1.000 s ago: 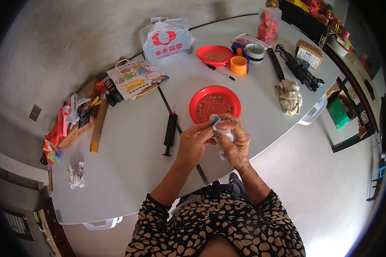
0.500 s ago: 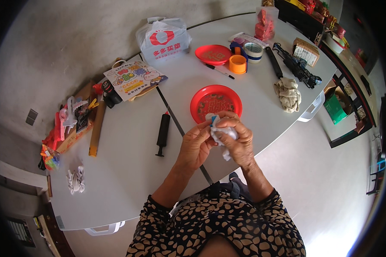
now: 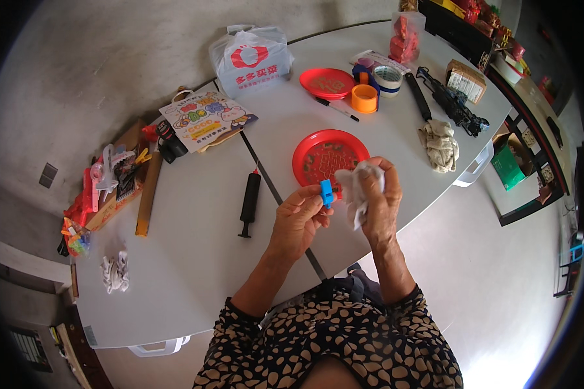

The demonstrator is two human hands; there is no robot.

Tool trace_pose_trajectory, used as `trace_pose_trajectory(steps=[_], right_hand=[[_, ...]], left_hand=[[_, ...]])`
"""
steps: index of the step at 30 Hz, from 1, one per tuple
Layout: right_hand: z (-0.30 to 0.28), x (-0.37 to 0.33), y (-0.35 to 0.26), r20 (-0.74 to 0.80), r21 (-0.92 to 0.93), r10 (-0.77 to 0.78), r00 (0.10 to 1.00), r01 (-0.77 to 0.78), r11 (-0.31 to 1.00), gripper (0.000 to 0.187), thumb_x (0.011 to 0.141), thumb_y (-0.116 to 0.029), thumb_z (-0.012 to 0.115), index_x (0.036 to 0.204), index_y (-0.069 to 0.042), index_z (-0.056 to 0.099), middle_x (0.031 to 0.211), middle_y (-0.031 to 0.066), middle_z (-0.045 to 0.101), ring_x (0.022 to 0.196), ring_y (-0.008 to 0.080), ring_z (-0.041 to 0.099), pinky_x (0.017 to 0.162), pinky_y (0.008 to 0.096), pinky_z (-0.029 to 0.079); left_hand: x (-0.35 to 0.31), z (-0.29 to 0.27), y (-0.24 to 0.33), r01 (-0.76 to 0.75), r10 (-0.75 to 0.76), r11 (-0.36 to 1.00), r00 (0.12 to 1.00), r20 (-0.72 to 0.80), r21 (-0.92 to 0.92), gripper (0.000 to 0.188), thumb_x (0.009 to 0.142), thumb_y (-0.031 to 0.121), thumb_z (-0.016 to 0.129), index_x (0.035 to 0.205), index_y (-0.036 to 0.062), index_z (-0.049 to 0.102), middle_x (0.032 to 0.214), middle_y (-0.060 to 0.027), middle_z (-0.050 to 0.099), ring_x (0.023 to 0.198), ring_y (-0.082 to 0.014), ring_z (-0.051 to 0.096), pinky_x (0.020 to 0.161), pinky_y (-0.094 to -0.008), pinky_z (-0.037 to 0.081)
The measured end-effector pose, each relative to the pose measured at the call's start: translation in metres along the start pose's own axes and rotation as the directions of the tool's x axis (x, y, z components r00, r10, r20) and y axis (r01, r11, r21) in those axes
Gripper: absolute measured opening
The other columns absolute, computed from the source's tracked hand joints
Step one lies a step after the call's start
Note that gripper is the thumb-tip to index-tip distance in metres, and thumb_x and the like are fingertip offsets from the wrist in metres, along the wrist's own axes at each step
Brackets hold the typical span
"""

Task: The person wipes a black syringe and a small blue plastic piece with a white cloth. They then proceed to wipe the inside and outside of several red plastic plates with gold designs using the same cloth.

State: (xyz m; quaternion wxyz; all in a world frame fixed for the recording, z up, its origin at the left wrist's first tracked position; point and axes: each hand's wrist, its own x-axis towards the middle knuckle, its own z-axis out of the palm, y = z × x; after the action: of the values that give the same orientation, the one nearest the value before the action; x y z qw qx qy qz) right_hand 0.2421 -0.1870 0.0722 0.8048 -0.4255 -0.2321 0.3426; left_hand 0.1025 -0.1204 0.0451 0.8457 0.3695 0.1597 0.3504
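Note:
Between the thumb and fingers of my left hand (image 3: pixel 297 219) is a small blue whistle (image 3: pixel 326 192), held above the table. My right hand (image 3: pixel 381 206) grips a crumpled white cloth (image 3: pixel 353 192), just to the right of the whistle and apart from it. Beyond both hands lies a round red dish (image 3: pixel 303 150) with a gold pattern, its near rim partly hidden by my fingers and the cloth. A black hand pump (image 3: pixel 250 204) rests on the table to the left of my left hand.
At the back are a white plastic bag (image 3: pixel 252 61), a red lid (image 3: pixel 326 83), tape rolls (image 3: pixel 365 98) and a pen (image 3: pixel 337 109). A beige glove (image 3: pixel 439 146) and black toy-like device (image 3: pixel 452 104) lie right. Left are a box of toys (image 3: pixel 113 185) and another cloth (image 3: pixel 115 272).
My right hand has drawn the cloth away from the whistle, up and to the right. The blue whistle, mostly covered before, now shows in my left hand.

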Motion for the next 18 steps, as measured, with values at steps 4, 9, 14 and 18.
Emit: trace_pose_trajectory(steps=[4,9,14,18], right_hand=[[-0.002,-0.02,0.01,0.237,-0.335,0.038,0.971,0.045,0.941,0.033,0.087,-0.007,0.062,0.118,-0.006,0.051,0.097,0.0045,0.059,0.089,0.0092,0.056,0.075,0.0259,0.048],[-0.004,-0.016,0.0,0.227,-0.077,0.178,0.957,-0.164,0.983,0.015,0.088,-0.008,0.06,0.099,0.002,0.061,0.075,0.006,0.064,0.062,0.0118,0.061,0.055,0.0246,0.051],[-0.011,-0.017,0.012,0.147,-0.059,0.108,0.983,-0.1,0.993,0.017,0.088,-0.009,0.059,0.103,-0.001,0.06,0.081,0.0051,0.062,0.069,0.0119,0.06,0.064,0.0251,0.05],[-0.01,-0.026,0.02,0.213,-0.329,-0.091,0.973,0.159,0.931,0.023,0.084,-0.004,0.056,0.106,-0.002,0.057,0.092,0.0047,0.06,0.084,0.0115,0.057,0.076,0.0276,0.048]], left_hand=[[0.001,0.002,-0.006,-0.018,0.019,1.0,1.0,-0.012,0.021,0.017,0.094,0.006,0.051,0.109,0.0015,0.06,0.099,-0.0114,0.064,0.08,-0.015,0.061,0.064,-0.0253,0.049],[-0.002,-0.008,-0.003,0.003,-0.01,0.999,0.991,0.137,0.051,0.02,0.093,0.005,0.054,0.112,0.0015,0.06,0.1,-0.0095,0.065,0.08,-0.0159,0.061,0.065,-0.0248,0.047],[-0.001,-0.001,-0.006,0.057,-0.055,0.998,0.993,0.102,-0.016,0.021,0.093,0.005,0.054,0.113,0.0,0.06,0.099,-0.0094,0.065,0.08,-0.0155,0.062,0.064,-0.025,0.047],[-0.005,0.003,-0.003,0.043,-0.045,0.995,0.999,0.017,0.085,0.022,0.092,0.005,0.055,0.113,-0.0013,0.059,0.098,-0.0091,0.065,0.081,-0.0148,0.062,0.064,-0.0249,0.048]])
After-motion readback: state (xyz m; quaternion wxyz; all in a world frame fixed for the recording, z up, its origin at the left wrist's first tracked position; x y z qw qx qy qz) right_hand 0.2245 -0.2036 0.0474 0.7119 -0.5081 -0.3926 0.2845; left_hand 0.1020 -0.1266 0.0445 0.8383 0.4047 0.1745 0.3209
